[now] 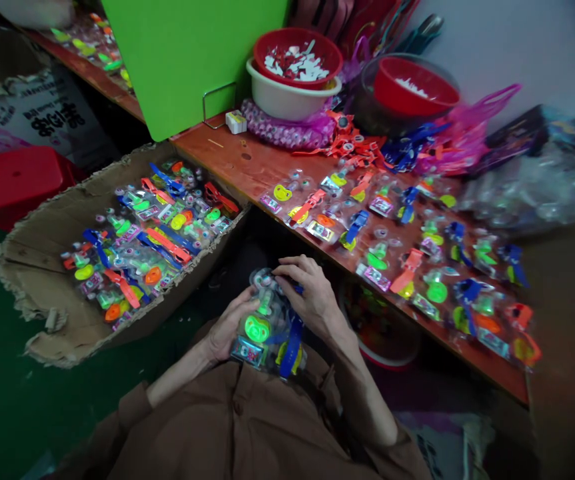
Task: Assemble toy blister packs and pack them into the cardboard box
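Observation:
In front of my brown shirt, my left hand [232, 320] grips the left edge of a clear plastic blister pack [273, 333]. Inside the pack are a glowing green pacifier [257, 329], a blue toy watch [292, 347] and a small shiny packet [248, 352]. My right hand [310, 290] is at the pack's upper right, its fingers bent together against the rounded top. Whatever is between those fingertips is too small to make out. Similar filled packs [410, 270] lie in rows on the wooden table to my right.
At my left stands a torn cardboard box [32, 257] full of filled packs. Red bowl [298, 60] with white pieces sits in a white basin [292, 97]. Orange toy watches [352, 143] are heaped behind the rows. A red stool [17, 177] stands left; a green panel [187, 60] rises behind.

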Tool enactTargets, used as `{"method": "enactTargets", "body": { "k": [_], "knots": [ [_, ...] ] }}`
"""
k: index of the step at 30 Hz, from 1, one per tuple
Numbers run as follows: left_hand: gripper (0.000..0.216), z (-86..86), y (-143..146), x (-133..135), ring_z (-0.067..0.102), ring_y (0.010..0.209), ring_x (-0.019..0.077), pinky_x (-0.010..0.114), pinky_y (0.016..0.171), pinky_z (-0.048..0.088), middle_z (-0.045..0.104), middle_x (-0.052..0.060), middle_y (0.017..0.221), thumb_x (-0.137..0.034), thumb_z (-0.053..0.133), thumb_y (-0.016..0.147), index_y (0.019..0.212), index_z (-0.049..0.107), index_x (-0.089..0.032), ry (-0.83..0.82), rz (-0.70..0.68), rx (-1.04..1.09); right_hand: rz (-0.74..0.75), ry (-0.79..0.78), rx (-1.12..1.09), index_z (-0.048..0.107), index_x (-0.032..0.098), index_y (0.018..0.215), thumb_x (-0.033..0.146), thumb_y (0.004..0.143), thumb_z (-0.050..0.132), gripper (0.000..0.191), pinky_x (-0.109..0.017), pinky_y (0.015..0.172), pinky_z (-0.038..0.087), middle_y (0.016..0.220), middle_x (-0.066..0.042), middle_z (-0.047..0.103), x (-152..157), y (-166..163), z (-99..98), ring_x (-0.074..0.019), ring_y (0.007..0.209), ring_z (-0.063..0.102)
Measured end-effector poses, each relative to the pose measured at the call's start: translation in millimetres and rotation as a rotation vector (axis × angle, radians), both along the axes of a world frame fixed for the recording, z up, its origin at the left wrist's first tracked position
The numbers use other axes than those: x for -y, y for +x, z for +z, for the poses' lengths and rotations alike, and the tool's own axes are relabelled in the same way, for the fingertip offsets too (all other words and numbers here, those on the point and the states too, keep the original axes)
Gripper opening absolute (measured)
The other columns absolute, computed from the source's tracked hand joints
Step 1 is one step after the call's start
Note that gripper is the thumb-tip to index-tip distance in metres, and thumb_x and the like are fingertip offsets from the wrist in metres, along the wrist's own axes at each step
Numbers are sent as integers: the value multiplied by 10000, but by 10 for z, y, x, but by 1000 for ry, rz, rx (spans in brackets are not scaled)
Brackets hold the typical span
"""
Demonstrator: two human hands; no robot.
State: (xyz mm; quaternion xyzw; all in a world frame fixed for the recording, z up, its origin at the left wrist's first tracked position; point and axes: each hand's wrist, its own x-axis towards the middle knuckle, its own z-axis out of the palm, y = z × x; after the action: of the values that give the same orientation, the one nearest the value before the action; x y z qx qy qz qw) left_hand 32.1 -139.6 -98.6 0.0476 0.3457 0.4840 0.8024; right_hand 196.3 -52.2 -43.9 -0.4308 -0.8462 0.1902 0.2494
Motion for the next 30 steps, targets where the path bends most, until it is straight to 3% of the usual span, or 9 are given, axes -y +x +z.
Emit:
{"method": "enactTargets", "body": {
  "k": [9,17,24,30],
  "knots": [
    [556,15,16,-11,718,968,249,332,868,534,750,91,1109,-274,718,833,1368,580,-214,14,-11,-14,-1,2,3,678,248,951,255,933,594,86,-479,921,456,1134,-78,671,-9,24,-17,-279,1078,583],
    [537,38,13,4,723,936,223,282,807,534,756,81,1090,-262,719,830,1349,589,-217,-4,-3,-44,101,-1,86,690,248,968,261,988,508,184,-440,887,451,1175,-83,650,-59,-55,-14,-258,1082,571],
    [586,-2,-3,1,726,937,237,300,797,542,749,96,1112,-270,718,830,1389,549,-217,-20,14,-15,-25,68,-57,694,250,986,231,951,549,150,-473,908,475,1115,-82,669,-22,24,-35,-261,1040,599],
    [561,-2,-1,2,720,960,242,307,820,536,750,92,1111,-277,717,839,1376,566,-220,13,0,-16,-1,123,26,702,243,1022,188,940,559,175,-462,850,476,1146,-99,659,126,21,-109,-280,1083,581]
  ]
}}
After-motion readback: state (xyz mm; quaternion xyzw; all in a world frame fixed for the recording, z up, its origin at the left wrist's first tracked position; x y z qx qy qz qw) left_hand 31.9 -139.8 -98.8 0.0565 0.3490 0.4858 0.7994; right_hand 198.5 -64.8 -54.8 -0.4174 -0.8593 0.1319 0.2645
